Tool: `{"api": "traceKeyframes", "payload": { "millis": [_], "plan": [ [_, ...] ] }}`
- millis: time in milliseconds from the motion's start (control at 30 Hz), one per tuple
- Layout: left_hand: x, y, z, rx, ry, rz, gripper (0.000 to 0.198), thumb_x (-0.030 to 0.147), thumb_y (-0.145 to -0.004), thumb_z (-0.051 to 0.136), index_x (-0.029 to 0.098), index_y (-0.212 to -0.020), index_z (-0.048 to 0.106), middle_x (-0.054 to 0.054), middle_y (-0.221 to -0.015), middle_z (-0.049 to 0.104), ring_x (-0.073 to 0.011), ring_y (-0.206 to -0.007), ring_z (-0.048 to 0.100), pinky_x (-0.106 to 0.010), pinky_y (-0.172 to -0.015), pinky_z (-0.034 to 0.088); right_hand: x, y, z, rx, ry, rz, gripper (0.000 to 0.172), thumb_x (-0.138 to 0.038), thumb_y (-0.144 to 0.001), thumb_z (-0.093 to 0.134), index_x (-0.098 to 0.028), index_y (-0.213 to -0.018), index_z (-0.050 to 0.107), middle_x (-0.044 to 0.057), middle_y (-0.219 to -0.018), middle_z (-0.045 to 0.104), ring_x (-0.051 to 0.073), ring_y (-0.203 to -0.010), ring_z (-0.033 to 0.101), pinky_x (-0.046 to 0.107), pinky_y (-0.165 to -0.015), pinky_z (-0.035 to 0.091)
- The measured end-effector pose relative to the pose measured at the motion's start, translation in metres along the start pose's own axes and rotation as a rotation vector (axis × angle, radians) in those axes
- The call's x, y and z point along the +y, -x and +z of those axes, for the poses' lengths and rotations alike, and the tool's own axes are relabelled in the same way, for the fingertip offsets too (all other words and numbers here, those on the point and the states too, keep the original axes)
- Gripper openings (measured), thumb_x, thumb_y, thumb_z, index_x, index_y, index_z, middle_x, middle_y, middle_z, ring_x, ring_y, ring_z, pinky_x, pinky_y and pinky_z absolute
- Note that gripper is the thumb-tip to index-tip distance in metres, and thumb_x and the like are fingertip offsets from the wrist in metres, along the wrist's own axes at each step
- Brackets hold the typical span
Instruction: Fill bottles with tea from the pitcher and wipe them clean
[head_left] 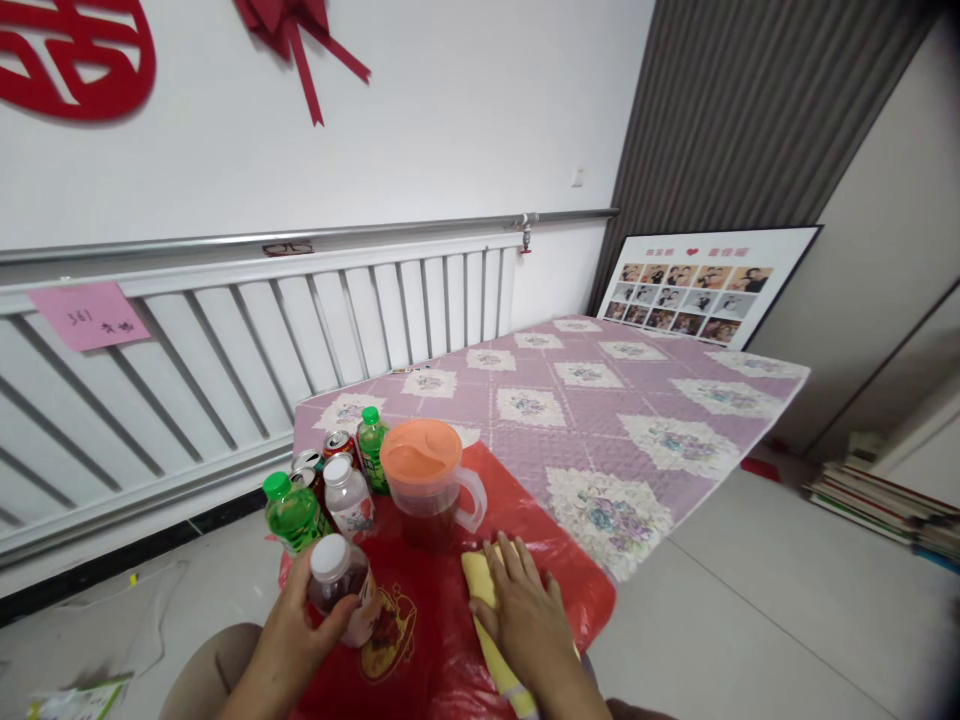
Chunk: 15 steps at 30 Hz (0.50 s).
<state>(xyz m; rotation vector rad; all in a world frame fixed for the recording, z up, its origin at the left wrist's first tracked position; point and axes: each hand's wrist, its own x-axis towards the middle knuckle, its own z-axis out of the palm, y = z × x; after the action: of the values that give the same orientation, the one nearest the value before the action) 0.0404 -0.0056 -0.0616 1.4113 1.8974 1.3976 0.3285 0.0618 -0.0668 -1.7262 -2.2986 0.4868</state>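
Observation:
My left hand (pixel 289 630) is wrapped round a small clear bottle (pixel 341 585) with a white cap and dark drink inside, held just above the red plastic sheet (pixel 420 620). My right hand (pixel 525 610) lies flat with fingers stretched out, pressing a yellow cloth (pixel 480 585) onto the red sheet. Just beyond both hands stands a clear pitcher (pixel 429 485) with an orange lid and a little dark liquid at the bottom.
Two green bottles (pixel 291 510) (pixel 370 450), a white-capped bottle (pixel 349 495) and drink cans (pixel 339 443) cluster left of the pitcher. The bed's purple quilted mattress (pixel 600 400) stretches away. A white radiator (pixel 225 350) lines the wall. A photo board (pixel 697 285) leans at back; books (pixel 877 500) lie on the floor.

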Motion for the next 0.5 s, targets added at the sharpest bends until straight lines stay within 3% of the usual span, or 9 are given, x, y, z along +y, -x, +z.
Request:
{"api": "traceKeyframes", "payload": {
  "millis": [167, 367, 500],
  "plan": [
    [-0.005, 0.002, 0.001, 0.005, -0.028, 0.010, 0.063, 0.045, -0.069, 0.071, 0.018, -0.122, 0.051, -0.012, -0.121, 0.063, -0.0318, -0.115, 0.059, -0.045, -0.099, 0.050, 0.018, -0.007, -0.008, -0.050, -0.166, 0.018, 0.065, -0.045, -0.087, 0.047, -0.021, -0.147, 0.034, 0.009, -0.156, 0.027, 0.032, -0.145, 0.020, 0.059, -0.110, 0.027],
    [-0.017, 0.001, 0.003, 0.017, -0.064, 0.008, 0.065, 0.046, -0.070, 0.070, 0.015, -0.124, 0.051, -0.014, -0.124, 0.063, -0.0321, -0.113, 0.062, -0.044, -0.096, 0.053, 0.045, -0.055, -0.024, 0.204, -0.365, -0.019, 0.061, -0.044, -0.086, 0.044, -0.009, -0.136, 0.049, 0.017, -0.142, 0.050, 0.029, -0.134, 0.043, 0.045, -0.112, 0.032],
    [-0.019, 0.002, 0.001, 0.025, -0.098, 0.030, 0.065, 0.045, -0.067, 0.071, 0.017, -0.122, 0.053, -0.013, -0.119, 0.068, -0.0348, -0.112, 0.063, -0.045, -0.092, 0.056, 0.052, -0.081, -0.011, 0.299, -0.557, 0.007, 0.053, -0.041, -0.082, 0.048, -0.009, -0.122, 0.061, 0.018, -0.129, 0.061, 0.030, -0.121, 0.056, 0.045, -0.106, 0.041]
  ]
}}
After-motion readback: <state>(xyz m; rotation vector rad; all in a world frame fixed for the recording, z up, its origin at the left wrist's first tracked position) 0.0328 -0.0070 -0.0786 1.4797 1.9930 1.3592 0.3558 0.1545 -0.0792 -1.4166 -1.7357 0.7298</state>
